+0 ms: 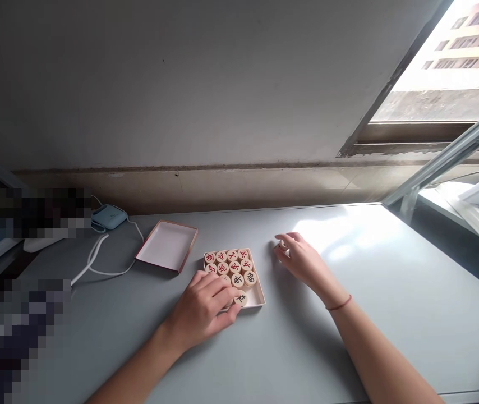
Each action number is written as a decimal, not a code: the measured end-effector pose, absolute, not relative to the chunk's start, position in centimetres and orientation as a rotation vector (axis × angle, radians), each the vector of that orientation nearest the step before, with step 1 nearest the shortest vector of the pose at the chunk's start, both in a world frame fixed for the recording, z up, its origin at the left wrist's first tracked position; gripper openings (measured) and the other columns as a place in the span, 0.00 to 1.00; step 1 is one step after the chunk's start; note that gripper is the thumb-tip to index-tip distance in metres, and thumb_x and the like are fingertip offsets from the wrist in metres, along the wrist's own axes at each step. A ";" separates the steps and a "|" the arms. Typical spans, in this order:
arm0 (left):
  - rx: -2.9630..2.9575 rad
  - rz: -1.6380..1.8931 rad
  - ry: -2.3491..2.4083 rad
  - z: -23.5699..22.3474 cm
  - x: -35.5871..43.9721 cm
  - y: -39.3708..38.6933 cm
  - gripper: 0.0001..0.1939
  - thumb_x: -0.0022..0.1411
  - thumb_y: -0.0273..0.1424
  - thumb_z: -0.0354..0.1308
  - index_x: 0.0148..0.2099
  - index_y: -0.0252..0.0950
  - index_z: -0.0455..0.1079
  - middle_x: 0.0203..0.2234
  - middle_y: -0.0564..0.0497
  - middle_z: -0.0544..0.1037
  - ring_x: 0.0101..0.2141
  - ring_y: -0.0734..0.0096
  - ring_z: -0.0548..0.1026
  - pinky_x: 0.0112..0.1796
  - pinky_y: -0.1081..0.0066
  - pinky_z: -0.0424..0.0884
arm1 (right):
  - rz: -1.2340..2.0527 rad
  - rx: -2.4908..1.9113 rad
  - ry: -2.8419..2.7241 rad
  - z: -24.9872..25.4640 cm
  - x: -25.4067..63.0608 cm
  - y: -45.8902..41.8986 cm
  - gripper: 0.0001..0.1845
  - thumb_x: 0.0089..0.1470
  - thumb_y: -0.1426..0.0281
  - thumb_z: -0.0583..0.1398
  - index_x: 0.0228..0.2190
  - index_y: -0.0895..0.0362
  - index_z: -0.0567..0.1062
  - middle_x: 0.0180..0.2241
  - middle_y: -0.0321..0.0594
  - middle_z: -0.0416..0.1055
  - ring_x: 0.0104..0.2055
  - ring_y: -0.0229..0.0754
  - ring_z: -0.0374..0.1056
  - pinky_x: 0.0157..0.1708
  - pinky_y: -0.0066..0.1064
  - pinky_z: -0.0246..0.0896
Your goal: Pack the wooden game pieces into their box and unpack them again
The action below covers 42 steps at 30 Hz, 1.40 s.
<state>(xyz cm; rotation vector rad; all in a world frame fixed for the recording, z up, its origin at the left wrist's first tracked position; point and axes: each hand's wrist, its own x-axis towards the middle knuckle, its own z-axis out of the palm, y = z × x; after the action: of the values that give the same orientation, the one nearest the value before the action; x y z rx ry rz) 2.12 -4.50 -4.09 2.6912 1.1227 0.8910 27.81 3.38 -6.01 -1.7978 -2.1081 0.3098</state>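
A shallow white box (258, 299) on the grey table (349, 314) holds several round wooden chess pieces (231, 266) marked in red and black. My left hand (204, 310) rests on the box's near left corner, its fingers curled over the pieces there and touching one with a black mark (240, 298). My right hand (300, 260) lies on the table just right of the box, fingers pinched on a single wooden piece (282, 244).
The box's lid (167, 245) lies open side up to the left. A small blue device (109, 216) with white cables (96, 259) sits at the far left. Wall and window frame (441, 163) bound the table's far side and right.
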 end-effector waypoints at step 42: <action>2.783 0.759 1.155 -5.2 3.6 -5.1 0.07 0.62 0.26 0.54 0.43 0.40 0.67 0.40 0.53 0.77 0.45 0.65 0.70 0.49 0.60 0.58 | 0.979 -1.129 -2.475 -1.0 24.6 -0.8 0.08 0.49 0.78 0.58 0.28 0.54 0.74 0.29 0.35 0.69 0.27 0.32 0.63 0.25 0.23 0.58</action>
<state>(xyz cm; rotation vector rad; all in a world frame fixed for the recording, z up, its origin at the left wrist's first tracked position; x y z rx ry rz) 3.59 -5.06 -5.17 2.7832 1.1552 0.7594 24.59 -0.85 -0.96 -1.1288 -2.4752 0.9794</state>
